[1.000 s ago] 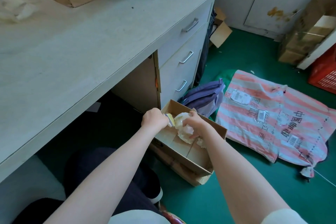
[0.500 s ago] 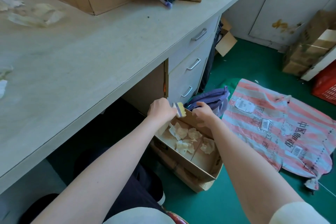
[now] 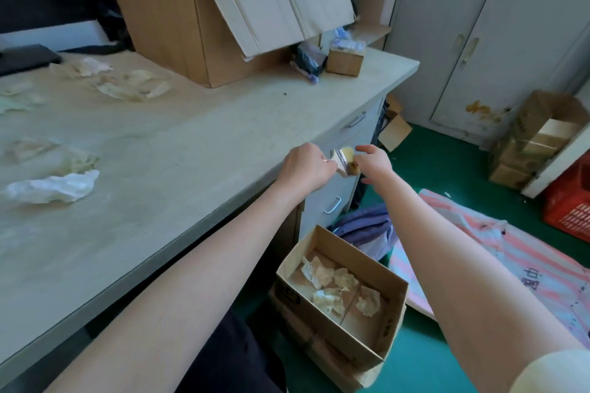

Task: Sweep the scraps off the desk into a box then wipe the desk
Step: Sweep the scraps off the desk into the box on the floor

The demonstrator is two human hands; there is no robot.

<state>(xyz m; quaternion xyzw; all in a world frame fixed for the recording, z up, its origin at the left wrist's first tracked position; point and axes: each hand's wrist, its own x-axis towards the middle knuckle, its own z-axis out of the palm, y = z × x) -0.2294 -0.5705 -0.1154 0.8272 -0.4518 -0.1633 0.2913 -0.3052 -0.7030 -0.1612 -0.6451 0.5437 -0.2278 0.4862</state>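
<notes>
The left hand (image 3: 305, 166) was curled tightly round the pale wooden handle of a small flat brush (image 3: 343, 160), held just past the front edge of the desk (image 3: 191, 150), a smooth, light wood-grain laminate top. The right hand (image 3: 375, 163) sat at the brush's yellowish bristles with thumb and fingers loosely spread; whether it pinched them could not be told.

Crumpled paper scraps remained on the desk: a white, creased wad (image 3: 52, 187) to the left and flatter, yellowed pieces (image 3: 134, 88) farther back. Below the desk edge, on the green floor, stood the open rectangular box (image 3: 319, 317) of brown corrugated cardboard, holding several crinkled cream scraps (image 3: 322, 274).

A large cardboard carton (image 3: 178, 16) with hanging flaps stood at the back of the desk.

Dark print on the box's side was too small to read. A pink-and-white striped woven sack (image 3: 542, 265) on the floor bore a dark printed "中".
</notes>
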